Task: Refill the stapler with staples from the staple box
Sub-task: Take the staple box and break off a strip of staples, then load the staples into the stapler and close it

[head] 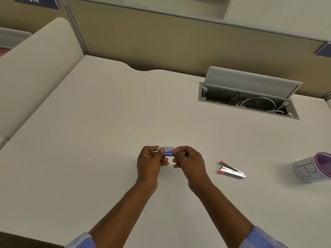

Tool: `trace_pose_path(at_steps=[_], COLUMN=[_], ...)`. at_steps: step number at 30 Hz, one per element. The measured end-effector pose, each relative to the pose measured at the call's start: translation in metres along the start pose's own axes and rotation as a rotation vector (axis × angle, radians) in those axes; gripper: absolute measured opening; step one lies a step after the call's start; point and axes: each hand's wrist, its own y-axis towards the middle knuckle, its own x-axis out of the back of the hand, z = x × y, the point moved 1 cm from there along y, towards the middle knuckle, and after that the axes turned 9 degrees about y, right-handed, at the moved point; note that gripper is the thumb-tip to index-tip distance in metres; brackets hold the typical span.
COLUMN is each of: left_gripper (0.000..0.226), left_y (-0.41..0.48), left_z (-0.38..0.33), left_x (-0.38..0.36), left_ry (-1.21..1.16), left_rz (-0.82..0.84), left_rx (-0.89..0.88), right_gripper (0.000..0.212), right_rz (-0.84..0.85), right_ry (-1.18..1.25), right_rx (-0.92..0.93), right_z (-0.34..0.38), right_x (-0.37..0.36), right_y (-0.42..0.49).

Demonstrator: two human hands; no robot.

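Observation:
A small blue and white staple box (168, 151) is held just above the desk between both hands. My left hand (150, 161) pinches its left end with thumb and fingers. My right hand (189, 161) pinches its right end, where a grey bit shows past the fingers. The stapler (231, 170), silver with red ends, lies on the desk (89, 133) to the right of my right hand, its jaws spread apart. Neither hand touches the stapler.
A purple-rimmed cup (315, 167) lies on its side at the right edge. An open cable hatch (249, 97) with wires sits at the back right. A beige partition wall (161, 42) runs along the desk's far edge.

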Motion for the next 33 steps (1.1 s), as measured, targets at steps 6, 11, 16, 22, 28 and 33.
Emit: trace_pose_path(at_steps=[6, 11, 16, 22, 28, 33], left_gripper=[0.012, 0.011, 0.014, 0.036, 0.033, 0.024], left_y=[0.038, 0.092, 0.133, 0.145, 0.071, -0.022], left_z=[-0.002, -0.015, -0.025, -0.032, -0.028, -0.002], left_x=[0.006, 0.023, 0.031, 0.034, 0.028, -0.002], left_ry=[0.171, 0.335, 0.387, 0.525, 0.670, 0.584], left_rz=[-0.160, -0.247, -0.267, -0.223, -0.163, 0.370], left_rx=[-0.037, -0.076, -0.074, -0.107, -0.512, -0.642], right_gripper=[0.022, 0.029, 0.023, 0.020, 0.013, 0.014], right_rz=[-0.026, -0.018, -0.014, -0.057, -0.088, -0.050], right_ry=[0.008, -0.066, -0.064, -0.098, 0.018, 0.223], right_rx=[-0.055, -0.046, -0.055, -0.032, -0.101, -0.228], right_z=[-0.004, -0.016, -0.028, -0.036, -0.034, -0.028], right_x=[0.003, 0.012, 0.024, 0.034, 0.036, 0.041], right_y=[-0.003, -0.015, -0.023, -0.029, -0.027, -0.028])
